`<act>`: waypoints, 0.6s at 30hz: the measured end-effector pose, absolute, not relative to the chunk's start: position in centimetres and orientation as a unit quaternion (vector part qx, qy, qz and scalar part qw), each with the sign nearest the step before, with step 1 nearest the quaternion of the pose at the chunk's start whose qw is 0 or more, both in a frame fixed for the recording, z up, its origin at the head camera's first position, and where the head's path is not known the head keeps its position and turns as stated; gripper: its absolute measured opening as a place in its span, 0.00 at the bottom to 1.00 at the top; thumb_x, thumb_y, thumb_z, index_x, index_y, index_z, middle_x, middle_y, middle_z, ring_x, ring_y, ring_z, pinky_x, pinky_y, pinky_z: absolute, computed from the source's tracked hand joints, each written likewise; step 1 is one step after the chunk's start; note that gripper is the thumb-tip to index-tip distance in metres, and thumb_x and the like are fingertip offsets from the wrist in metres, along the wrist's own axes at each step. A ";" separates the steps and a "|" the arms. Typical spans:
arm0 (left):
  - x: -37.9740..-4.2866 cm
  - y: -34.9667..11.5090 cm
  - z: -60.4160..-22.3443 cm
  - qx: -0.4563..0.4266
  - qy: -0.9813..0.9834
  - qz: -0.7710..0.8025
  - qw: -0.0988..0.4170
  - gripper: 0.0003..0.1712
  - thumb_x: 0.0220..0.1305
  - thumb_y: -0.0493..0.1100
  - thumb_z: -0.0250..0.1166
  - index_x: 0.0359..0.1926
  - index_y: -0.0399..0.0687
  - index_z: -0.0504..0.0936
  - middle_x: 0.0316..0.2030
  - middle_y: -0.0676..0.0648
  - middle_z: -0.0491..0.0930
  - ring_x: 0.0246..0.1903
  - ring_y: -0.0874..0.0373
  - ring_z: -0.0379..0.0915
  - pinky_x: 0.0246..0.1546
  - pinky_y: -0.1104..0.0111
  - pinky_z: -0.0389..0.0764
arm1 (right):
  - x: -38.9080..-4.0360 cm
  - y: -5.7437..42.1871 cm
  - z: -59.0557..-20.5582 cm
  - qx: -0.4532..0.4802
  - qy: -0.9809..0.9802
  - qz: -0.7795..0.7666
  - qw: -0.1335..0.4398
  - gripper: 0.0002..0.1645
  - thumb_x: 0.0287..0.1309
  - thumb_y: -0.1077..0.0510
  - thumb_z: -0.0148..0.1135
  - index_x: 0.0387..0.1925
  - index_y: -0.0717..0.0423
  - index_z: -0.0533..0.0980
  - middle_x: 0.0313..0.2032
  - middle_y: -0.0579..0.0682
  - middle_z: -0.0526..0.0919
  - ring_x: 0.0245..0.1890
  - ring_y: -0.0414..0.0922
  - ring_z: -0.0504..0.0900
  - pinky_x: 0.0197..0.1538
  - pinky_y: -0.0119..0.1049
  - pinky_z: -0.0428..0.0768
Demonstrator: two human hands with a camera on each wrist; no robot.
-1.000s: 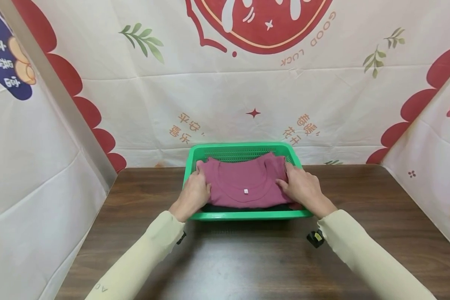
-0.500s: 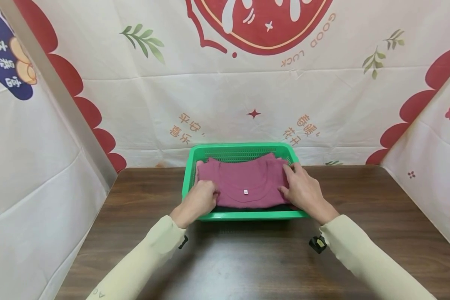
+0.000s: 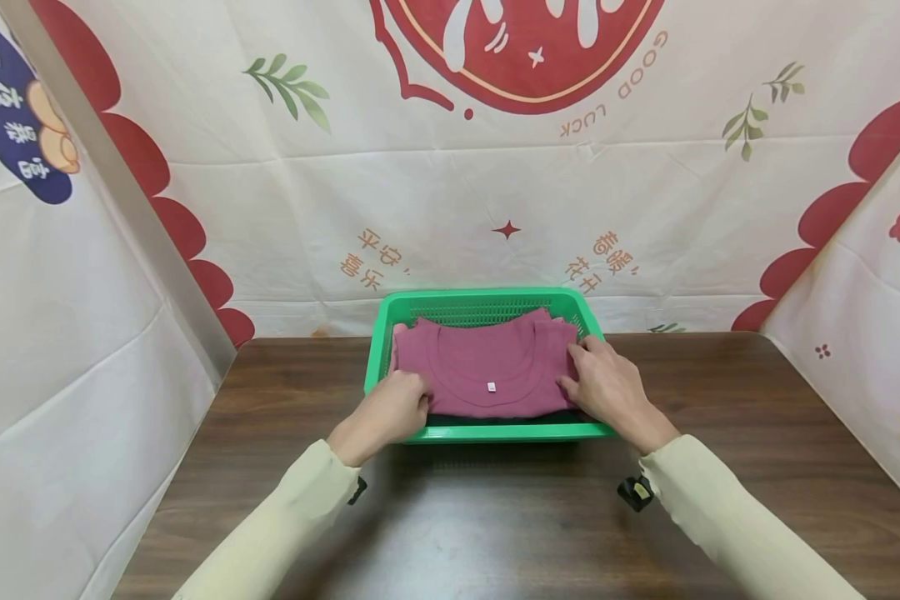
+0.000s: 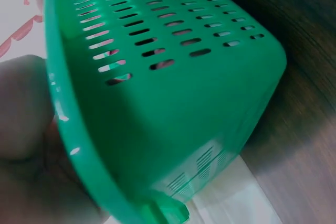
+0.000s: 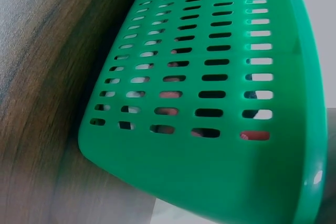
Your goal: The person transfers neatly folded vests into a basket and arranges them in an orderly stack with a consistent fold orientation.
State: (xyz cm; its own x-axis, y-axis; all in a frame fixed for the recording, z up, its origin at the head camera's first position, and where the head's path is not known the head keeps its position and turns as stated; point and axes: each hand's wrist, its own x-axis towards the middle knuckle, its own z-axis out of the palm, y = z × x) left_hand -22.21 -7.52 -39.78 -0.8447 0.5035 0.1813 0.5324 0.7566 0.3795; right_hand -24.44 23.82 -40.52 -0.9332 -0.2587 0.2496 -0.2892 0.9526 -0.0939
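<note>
A folded mauve shirt with a round neckline and a small white label lies in a green plastic basket. My left hand reaches over the basket's front left corner, its curled fingers pinching the shirt's near left edge. At the shirt's right edge, my right hand touches the cloth with thumb and forefinger spread apart. Lighter pink cloth shows from under the shirt on the left. In the left wrist view, part of the hand appears behind the basket's rim; the fingertips are hidden.
The basket stands at the back of a brown wooden table, close to a printed white cloth backdrop. Cloth walls rise at both sides. Through the slots of the basket wall, bits of pink and dark cloth show.
Both hands let go of the shirt's upper side edges. The left hand came down to the near left corner and then shifted slightly left; the right-hand fingers loosened and stayed by the right edge.
</note>
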 end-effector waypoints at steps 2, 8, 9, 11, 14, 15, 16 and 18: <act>-22.0 -7.8 -39.8 -0.286 -0.933 -0.216 0.040 0.26 0.62 0.27 0.56 0.12 0.52 0.60 0.14 0.57 0.52 0.18 0.64 0.49 0.22 0.72 0.59 | -24.3 23.9 -40.5 0.138 -0.981 0.074 0.116 0.28 0.56 0.52 0.70 0.51 0.70 0.77 0.45 0.65 0.77 0.42 0.58 0.78 0.40 0.56 0.81; -21.1 -8.9 -39.4 -0.294 -0.923 -0.240 0.056 0.17 0.64 0.31 0.60 0.18 0.48 0.74 0.18 0.56 0.64 0.22 0.63 0.60 0.28 0.70 0.68 | -23.8 24.5 -40.5 0.138 -0.973 0.129 0.132 0.24 0.61 0.54 0.65 0.52 0.70 0.78 0.44 0.64 0.77 0.41 0.57 0.79 0.43 0.56 0.80; -20.9 -9.2 -39.4 -0.290 -0.923 -0.246 0.063 0.14 0.64 0.32 0.61 0.21 0.46 0.78 0.19 0.55 0.68 0.24 0.62 0.63 0.29 0.69 0.71 | -23.7 24.7 -40.5 0.141 -0.971 0.137 0.137 0.24 0.63 0.55 0.63 0.52 0.70 0.78 0.45 0.64 0.78 0.41 0.57 0.79 0.43 0.56 0.80; -20.5 -9.8 -39.3 -0.280 -0.921 -0.257 0.086 0.08 0.64 0.33 0.63 0.28 0.44 0.84 0.25 0.53 0.77 0.29 0.61 0.72 0.33 0.67 0.77 | -23.4 24.9 -40.5 0.147 -0.966 0.151 0.148 0.23 0.64 0.57 0.62 0.53 0.70 0.77 0.45 0.63 0.78 0.42 0.57 0.79 0.44 0.56 0.80; -19.8 -11.0 -39.3 -0.257 -0.917 -0.274 0.133 0.06 0.64 0.34 0.65 0.40 0.40 0.87 0.38 0.47 0.84 0.40 0.57 0.81 0.44 0.61 0.82 | -22.7 25.6 -40.6 0.158 -0.958 0.173 0.163 0.23 0.65 0.58 0.60 0.56 0.70 0.76 0.47 0.64 0.78 0.46 0.58 0.79 0.47 0.57 0.79; -19.6 -11.5 -39.3 -0.249 -0.915 -0.279 0.150 0.09 0.64 0.35 0.65 0.44 0.39 0.86 0.42 0.46 0.85 0.44 0.54 0.81 0.47 0.59 0.82 | -22.5 25.9 -40.6 0.160 -0.956 0.180 0.169 0.23 0.65 0.58 0.61 0.56 0.69 0.76 0.48 0.64 0.78 0.46 0.58 0.79 0.47 0.58 0.79; -19.3 -12.0 -39.3 -0.242 -0.913 -0.283 0.165 0.10 0.63 0.35 0.66 0.45 0.39 0.86 0.45 0.45 0.85 0.47 0.53 0.82 0.49 0.58 0.81 | -22.2 26.2 -40.6 0.164 -0.952 0.189 0.178 0.23 0.65 0.59 0.61 0.57 0.69 0.76 0.48 0.64 0.78 0.46 0.58 0.79 0.48 0.58 0.79; -18.7 -13.2 -39.4 -0.226 -0.911 -0.287 0.189 0.14 0.63 0.36 0.67 0.49 0.38 0.84 0.48 0.43 0.84 0.50 0.50 0.81 0.51 0.56 0.80 | -21.6 27.2 -40.6 0.168 -0.945 0.204 0.192 0.24 0.64 0.59 0.63 0.57 0.69 0.75 0.49 0.64 0.77 0.47 0.58 0.78 0.49 0.59 0.78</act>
